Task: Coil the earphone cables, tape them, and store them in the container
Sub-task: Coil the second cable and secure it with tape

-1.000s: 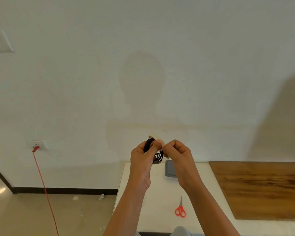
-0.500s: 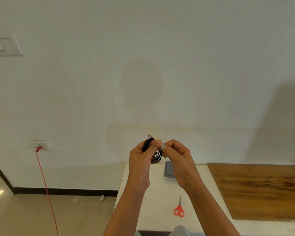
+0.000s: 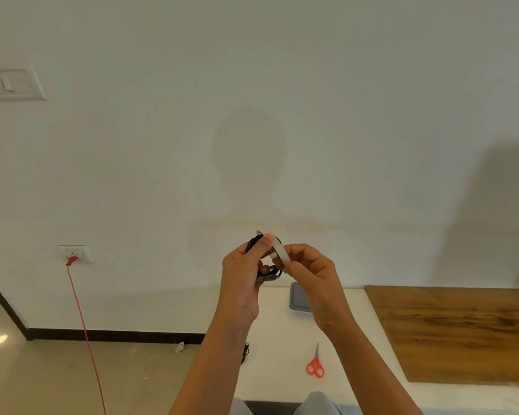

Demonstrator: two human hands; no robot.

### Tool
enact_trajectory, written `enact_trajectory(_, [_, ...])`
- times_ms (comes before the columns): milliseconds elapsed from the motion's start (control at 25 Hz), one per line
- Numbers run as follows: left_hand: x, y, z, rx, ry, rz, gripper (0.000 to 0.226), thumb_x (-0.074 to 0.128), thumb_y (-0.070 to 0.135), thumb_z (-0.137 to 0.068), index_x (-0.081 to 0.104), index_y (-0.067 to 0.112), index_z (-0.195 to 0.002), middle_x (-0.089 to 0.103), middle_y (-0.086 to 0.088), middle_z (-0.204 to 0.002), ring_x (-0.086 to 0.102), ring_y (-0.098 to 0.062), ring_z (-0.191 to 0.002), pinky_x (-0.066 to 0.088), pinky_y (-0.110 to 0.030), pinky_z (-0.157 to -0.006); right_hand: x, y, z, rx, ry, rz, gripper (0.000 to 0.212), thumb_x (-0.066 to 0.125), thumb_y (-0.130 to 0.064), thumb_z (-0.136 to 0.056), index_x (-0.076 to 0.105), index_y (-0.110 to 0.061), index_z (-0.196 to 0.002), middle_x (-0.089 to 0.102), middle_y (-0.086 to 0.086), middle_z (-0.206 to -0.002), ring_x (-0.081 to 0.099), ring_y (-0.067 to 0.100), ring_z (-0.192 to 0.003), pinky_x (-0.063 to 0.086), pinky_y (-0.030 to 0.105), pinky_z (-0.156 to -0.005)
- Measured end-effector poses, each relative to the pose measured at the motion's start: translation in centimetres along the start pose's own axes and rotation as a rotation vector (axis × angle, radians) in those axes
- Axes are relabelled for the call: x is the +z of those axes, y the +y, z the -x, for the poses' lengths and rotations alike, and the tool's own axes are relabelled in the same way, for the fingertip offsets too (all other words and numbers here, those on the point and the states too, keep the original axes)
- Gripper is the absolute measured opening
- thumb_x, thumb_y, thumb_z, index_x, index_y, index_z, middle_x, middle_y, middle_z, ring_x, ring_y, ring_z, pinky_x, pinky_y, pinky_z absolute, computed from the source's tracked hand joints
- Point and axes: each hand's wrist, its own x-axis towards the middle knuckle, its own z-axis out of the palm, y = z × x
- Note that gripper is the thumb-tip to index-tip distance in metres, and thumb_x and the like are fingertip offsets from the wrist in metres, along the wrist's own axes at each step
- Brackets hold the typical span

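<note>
Both hands are raised in front of the white wall, above the white table (image 3: pixel 276 348). My left hand (image 3: pixel 243 274) grips a black coiled earphone cable (image 3: pixel 274 269), its loops showing between the fingers. My right hand (image 3: pixel 309 271) pinches a pale roll of tape (image 3: pixel 280 253) that lies against the coil; the thumb of the left hand presses on the roll's upper edge. A grey container (image 3: pixel 297 298) sits on the table just below and behind the right hand, partly hidden by it. Another dark cable (image 3: pixel 245 353) lies at the table's left edge beside my left forearm.
Red-handled scissors (image 3: pixel 315 365) lie on the table between my forearms. A wooden board (image 3: pixel 462 333) covers the table's right side. A red cord (image 3: pixel 84 333) hangs from a wall socket at the left, down to the tiled floor.
The view has tilted down a little. The hands stay together; the tape roll has turned slightly over the coil, and the right fingers have shifted along it.
</note>
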Motion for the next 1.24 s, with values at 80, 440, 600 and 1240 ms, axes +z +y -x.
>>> enact_trajectory(80, [0.0, 0.3, 0.2, -0.018, -0.002, 0.027, 0.015, 0.070, 0.025, -0.084, 0.076, 0.011, -0.086, 0.073, 0.001, -0.072, 0.049, -0.008, -0.043, 0.054, -0.027, -0.054, 0.1, -0.1, 0.3, -0.012, -0.008, 0.012, 0.029, 0.053, 0.004, -0.091, 0.071, -0.017, -0.099, 0.075, 0.002, -0.091, 0.069, 0.015, -0.090, 0.052, 0.017, -0.078])
enact_trajectory(440, [0.3, -0.3, 1.8, 0.112, -0.061, -0.122, 0.028, 0.070, 0.042, -0.077, 0.076, 0.018, -0.088, 0.073, 0.007, -0.075, 0.060, -0.003, -0.057, 0.050, -0.019, -0.056, 0.3, -1.6, 0.7, -0.030, 0.024, -0.035, 0.009, 0.060, -0.008, -0.090, 0.069, -0.007, -0.089, 0.069, -0.003, -0.071, 0.062, 0.003, -0.066, 0.050, 0.014, -0.068])
enact_trajectory(600, [0.4, -0.1, 2.1, 0.113, -0.032, -0.073, 0.014, 0.072, 0.032, -0.080, 0.077, 0.019, -0.080, 0.072, 0.007, -0.071, 0.059, -0.002, -0.052, 0.049, -0.017, -0.053, 0.1, -2.1, 0.9, -0.012, 0.011, -0.021, 0.011, 0.061, -0.010, -0.090, 0.071, -0.013, -0.095, 0.074, -0.002, -0.080, 0.069, 0.008, -0.077, 0.051, 0.014, -0.071])
enact_trajectory(1240, [-0.5, -0.2, 2.2, 0.019, -0.108, -0.014, 0.030, 0.073, 0.037, -0.072, 0.075, 0.015, -0.092, 0.070, 0.007, -0.071, 0.046, -0.004, -0.045, 0.049, -0.022, -0.054, -0.5, -1.9, 1.3, -0.035, 0.042, 0.058, 0.009, 0.069, -0.014, -0.085, 0.074, -0.020, -0.090, 0.076, 0.001, -0.084, 0.072, 0.016, -0.085, 0.055, 0.019, -0.076])
